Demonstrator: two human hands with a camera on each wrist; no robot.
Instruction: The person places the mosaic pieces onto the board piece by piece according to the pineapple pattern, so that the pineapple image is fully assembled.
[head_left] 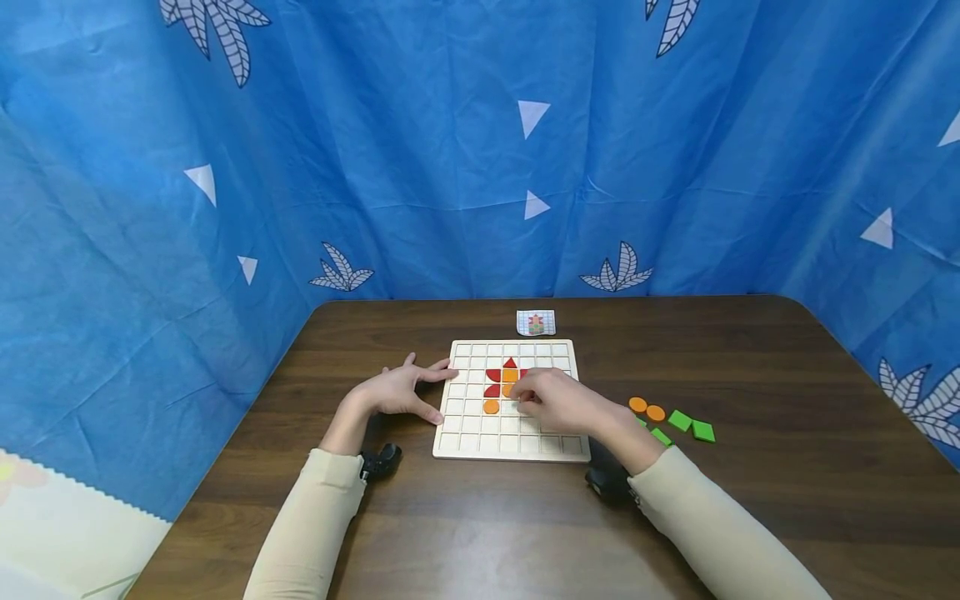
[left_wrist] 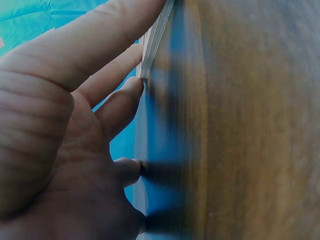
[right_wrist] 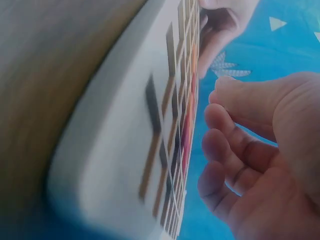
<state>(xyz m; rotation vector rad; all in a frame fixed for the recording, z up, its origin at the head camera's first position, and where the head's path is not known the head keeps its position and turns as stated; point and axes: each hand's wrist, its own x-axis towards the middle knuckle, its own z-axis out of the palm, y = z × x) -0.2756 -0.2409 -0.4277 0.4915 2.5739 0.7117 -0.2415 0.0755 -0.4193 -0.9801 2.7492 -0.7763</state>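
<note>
A pale board (head_left: 468,446) with a grid of square cells lies on the table. My left hand (head_left: 397,390) rests at its left edge, fingers spread and fairly straight, fingertips at the rim. Over the middle of the board is my right hand (head_left: 555,400), its fingers bent and the thumb (right_wrist: 240,95) close to the index fingertip. I cannot tell whether a small piece is between them. Near those fingertips lie an orange square (head_left: 510,376), red curved pieces (head_left: 492,391), a red triangle (head_left: 510,363) and an orange disc (head_left: 491,407). The hand partly covers other pieces.
Orange discs (head_left: 647,409) and several green tiles (head_left: 692,425) lie on the table right of the board, some partly behind the right forearm. A small printed card (head_left: 536,322) sits beyond the board's far edge. Behind the wooden table (head_left: 465,517) hangs a blue curtain (head_left: 450,150).
</note>
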